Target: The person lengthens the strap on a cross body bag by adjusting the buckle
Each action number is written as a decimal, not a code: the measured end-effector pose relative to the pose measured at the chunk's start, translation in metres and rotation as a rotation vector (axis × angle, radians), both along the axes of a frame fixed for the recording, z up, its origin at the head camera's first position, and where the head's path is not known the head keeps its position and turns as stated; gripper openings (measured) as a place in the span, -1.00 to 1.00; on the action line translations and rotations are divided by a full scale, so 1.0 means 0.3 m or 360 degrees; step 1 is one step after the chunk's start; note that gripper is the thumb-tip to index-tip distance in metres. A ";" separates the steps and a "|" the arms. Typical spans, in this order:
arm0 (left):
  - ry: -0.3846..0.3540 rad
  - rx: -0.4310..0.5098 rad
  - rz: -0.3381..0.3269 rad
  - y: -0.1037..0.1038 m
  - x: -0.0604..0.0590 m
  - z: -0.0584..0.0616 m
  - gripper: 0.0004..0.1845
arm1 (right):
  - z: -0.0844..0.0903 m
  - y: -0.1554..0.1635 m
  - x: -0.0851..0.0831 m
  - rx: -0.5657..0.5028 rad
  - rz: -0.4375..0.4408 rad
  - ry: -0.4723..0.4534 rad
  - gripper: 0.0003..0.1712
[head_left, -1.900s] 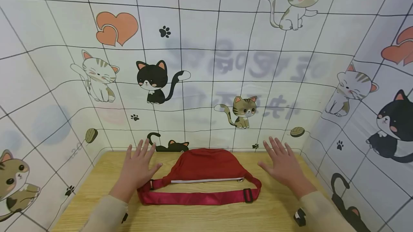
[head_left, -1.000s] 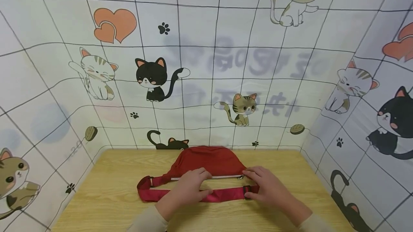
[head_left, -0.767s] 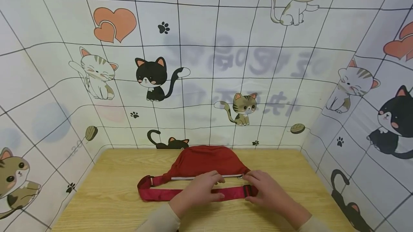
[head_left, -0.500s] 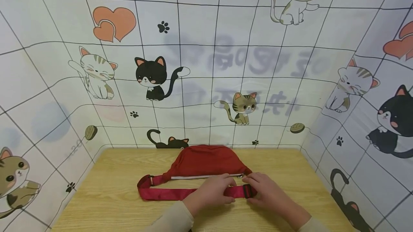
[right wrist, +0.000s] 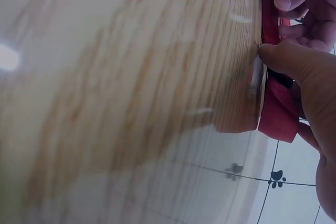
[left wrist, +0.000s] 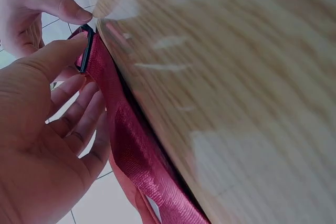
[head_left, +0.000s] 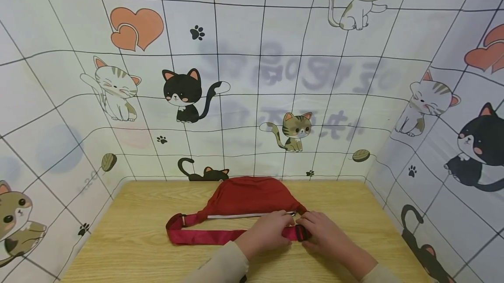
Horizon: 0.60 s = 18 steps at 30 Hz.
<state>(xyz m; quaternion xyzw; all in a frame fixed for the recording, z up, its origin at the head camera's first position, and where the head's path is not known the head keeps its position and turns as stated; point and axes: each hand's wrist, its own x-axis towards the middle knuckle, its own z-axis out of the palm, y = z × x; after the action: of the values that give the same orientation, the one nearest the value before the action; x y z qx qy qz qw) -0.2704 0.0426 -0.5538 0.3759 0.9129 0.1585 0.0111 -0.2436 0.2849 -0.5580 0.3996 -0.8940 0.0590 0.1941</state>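
A red waist bag (head_left: 252, 195) lies flat on the wooden table (head_left: 130, 213), its white zipper line facing me. Its red strap (head_left: 204, 235) loops along the front. My left hand (head_left: 281, 227) grips the strap just left of the black buckle (head_left: 300, 232), thumb on top and fingers curled behind it (left wrist: 79, 129). My right hand (head_left: 306, 226) pinches the strap at the buckle, at the bag's right end. In the right wrist view its thumb (right wrist: 286, 59) presses on the red strap (right wrist: 278, 111). The two hands almost touch.
Cat-patterned cloth walls (head_left: 252, 77) close the table in at the back, left and right. Bare wood (head_left: 354, 204) lies on both sides of the bag and in front of it.
Both hands came down from spread beside the bag onto the strap. The left hand then slid right along the strap until it met the right hand at the buckle.
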 end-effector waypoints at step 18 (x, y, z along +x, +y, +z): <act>0.0069 0.0100 0.0146 0.018 0.014 0.005 -0.53 | 0.016 -0.002 0.001 -0.0243 -0.0051 -0.0091 -0.44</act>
<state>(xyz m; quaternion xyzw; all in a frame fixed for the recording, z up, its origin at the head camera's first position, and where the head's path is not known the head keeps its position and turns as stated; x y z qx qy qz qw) -0.2661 0.0479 -0.5522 0.3371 0.9238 0.1793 -0.0278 -0.2432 0.2845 -0.5532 0.3673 -0.8984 0.1352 0.1991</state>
